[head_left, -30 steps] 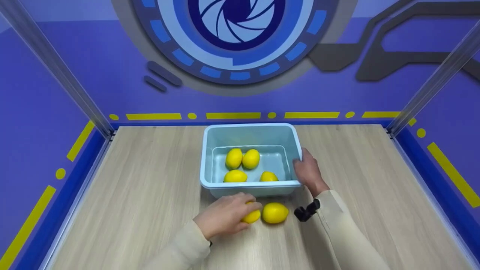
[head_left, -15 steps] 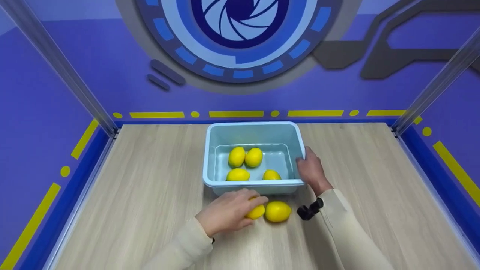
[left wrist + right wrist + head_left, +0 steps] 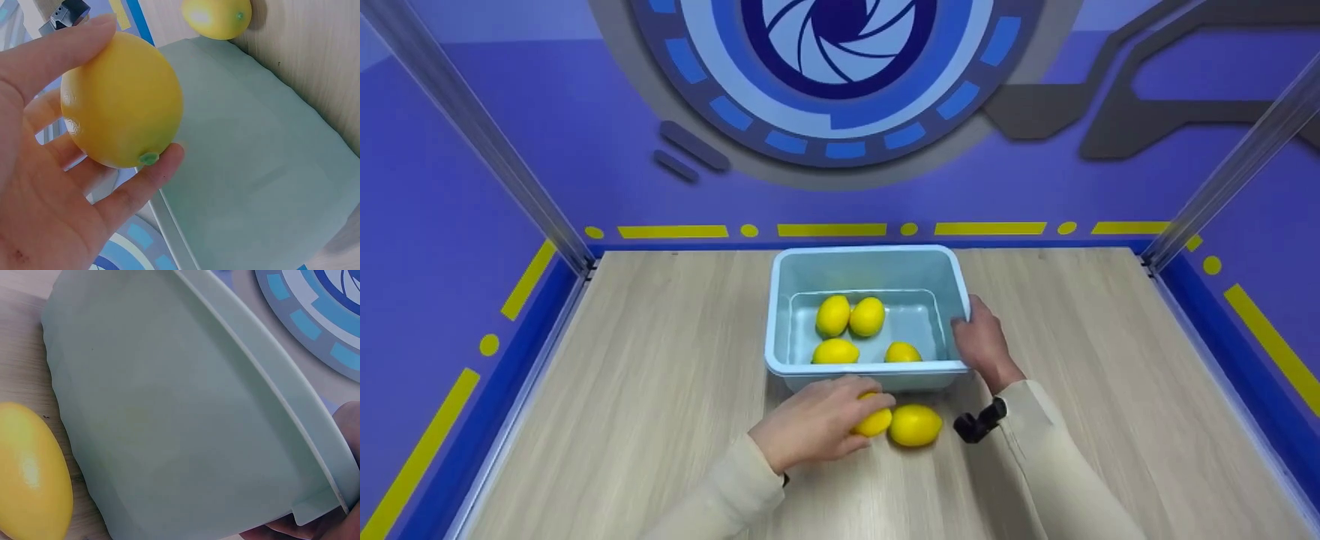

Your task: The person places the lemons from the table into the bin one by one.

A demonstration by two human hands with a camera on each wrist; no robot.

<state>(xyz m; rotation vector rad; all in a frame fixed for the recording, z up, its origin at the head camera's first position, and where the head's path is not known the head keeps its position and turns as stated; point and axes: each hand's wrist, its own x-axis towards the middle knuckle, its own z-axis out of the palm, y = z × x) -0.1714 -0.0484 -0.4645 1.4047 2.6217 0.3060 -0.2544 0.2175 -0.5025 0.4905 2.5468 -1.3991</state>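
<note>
My left hand (image 3: 819, 424) holds a yellow lemon (image 3: 124, 101) between thumb and fingers, just in front of the pale blue-green plastic bin (image 3: 877, 369). The left wrist view shows the green stem nub of this lemon near a fingertip. Just right of the held fruit, another lemon (image 3: 915, 426) lies on the table. At the bin's right side, my right hand (image 3: 982, 343) grips the rim, with some fingers hidden behind the wall. Several lemons (image 3: 833, 316) lie on the bin floor, two of them side by side; the front rim partly covers the nearer ones.
The wood-grain tabletop (image 3: 682, 337) extends left and right of the bin. A blue-purple back wall (image 3: 585, 172) with printed shapes rises behind it. Side walls and metal corner posts (image 3: 502, 142) bound the space. A black device (image 3: 980, 421) sits at the right wrist.
My left hand has shifted slightly right and away from me with its lemon, closer to the loose one. The right hand keeps its grip on the bin, and the head view has tilted slightly.
</note>
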